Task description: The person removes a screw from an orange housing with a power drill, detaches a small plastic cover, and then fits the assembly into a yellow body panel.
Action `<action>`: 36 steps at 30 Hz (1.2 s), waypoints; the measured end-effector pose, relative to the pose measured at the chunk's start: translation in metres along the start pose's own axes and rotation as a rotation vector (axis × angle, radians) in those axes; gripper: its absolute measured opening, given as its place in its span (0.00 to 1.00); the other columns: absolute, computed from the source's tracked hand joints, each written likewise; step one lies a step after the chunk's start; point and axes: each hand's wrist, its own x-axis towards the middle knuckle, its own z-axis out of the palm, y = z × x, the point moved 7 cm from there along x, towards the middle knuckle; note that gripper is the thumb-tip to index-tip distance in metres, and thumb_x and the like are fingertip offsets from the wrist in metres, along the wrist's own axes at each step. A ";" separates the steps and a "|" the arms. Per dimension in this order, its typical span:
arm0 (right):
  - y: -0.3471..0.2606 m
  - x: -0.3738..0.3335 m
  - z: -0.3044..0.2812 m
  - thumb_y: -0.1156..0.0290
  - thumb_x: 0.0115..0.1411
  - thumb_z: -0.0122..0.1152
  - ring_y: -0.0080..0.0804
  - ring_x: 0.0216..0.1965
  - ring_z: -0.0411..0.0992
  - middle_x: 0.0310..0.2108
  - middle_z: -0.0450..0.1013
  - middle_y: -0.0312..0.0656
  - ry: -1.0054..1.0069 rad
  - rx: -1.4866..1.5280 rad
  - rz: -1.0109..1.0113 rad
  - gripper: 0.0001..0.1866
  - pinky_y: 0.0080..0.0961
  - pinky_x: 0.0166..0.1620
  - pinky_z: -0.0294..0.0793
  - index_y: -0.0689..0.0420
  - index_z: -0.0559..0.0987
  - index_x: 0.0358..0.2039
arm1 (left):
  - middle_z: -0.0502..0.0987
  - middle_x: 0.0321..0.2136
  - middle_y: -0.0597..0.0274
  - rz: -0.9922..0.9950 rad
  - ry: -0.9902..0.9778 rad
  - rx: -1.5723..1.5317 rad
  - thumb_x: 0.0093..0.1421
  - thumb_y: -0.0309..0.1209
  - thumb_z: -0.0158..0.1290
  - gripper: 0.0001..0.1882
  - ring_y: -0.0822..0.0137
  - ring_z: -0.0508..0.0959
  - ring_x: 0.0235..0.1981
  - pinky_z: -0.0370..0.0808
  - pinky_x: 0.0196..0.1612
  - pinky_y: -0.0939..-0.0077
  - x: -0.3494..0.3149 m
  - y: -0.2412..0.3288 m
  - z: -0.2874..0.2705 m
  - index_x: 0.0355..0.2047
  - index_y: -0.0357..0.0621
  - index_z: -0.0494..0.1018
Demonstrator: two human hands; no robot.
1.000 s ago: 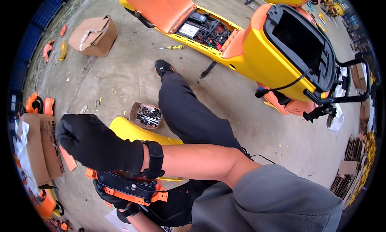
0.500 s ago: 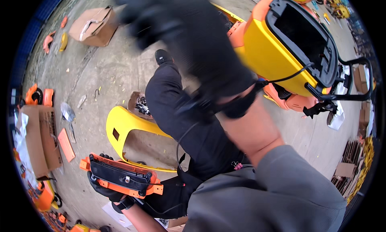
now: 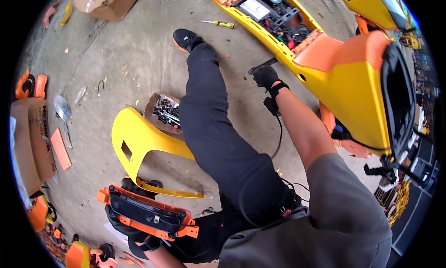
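My left hand (image 3: 121,224), in a black glove, grips a long black housing in an orange frame (image 3: 147,211) from its near side, with a small metal lock-like fitting on top. My right hand (image 3: 265,76), also gloved in black, is stretched out low beside the yellow and orange scooter body (image 3: 341,77). Its fingers are curled next to a dark bar (image 3: 268,62) that juts out under the body. Whether anything small is in them is hidden. A yellow curved panel (image 3: 139,142) lies on the floor between my left hand and my leg.
A carton of small dark and metal parts (image 3: 162,112) stands against my extended leg. Beyond my shoe lies a yellow-handled screwdriver (image 3: 218,23). Cardboard boxes (image 3: 35,142) and orange parts are at the left. A dark cable (image 3: 280,138) hangs from my right wrist.
My right hand has gone from a blurred position high in front of me down to the scooter's side. The view has shifted toward the scooter's open compartment. My left hand keeps the orange-framed housing.
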 end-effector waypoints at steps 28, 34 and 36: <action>-0.292 -0.065 -0.118 0.75 0.65 0.59 0.27 0.46 0.76 0.47 0.76 0.43 0.030 0.984 -0.292 0.18 0.22 0.52 0.77 0.67 0.76 0.54 | 0.78 0.50 0.45 -0.381 0.229 -0.854 0.68 0.47 0.42 0.32 0.52 0.81 0.46 0.79 0.52 0.59 -0.021 -0.004 0.003 0.61 0.32 0.65; -0.513 -0.225 -0.132 0.77 0.66 0.57 0.23 0.40 0.76 0.44 0.77 0.40 -0.142 0.708 -0.700 0.16 0.19 0.45 0.75 0.64 0.76 0.54 | 0.76 0.51 0.44 -0.202 0.112 -0.730 0.67 0.44 0.48 0.31 0.53 0.80 0.50 0.78 0.54 0.59 -0.045 -0.016 -0.022 0.63 0.34 0.62; -0.549 -0.278 -0.110 0.80 0.64 0.57 0.24 0.40 0.76 0.41 0.77 0.41 -0.376 0.749 -0.776 0.16 0.22 0.44 0.76 0.64 0.76 0.53 | 0.77 0.51 0.45 -0.141 0.066 -0.766 0.67 0.43 0.47 0.31 0.54 0.80 0.50 0.78 0.54 0.61 -0.061 -0.010 -0.021 0.64 0.33 0.62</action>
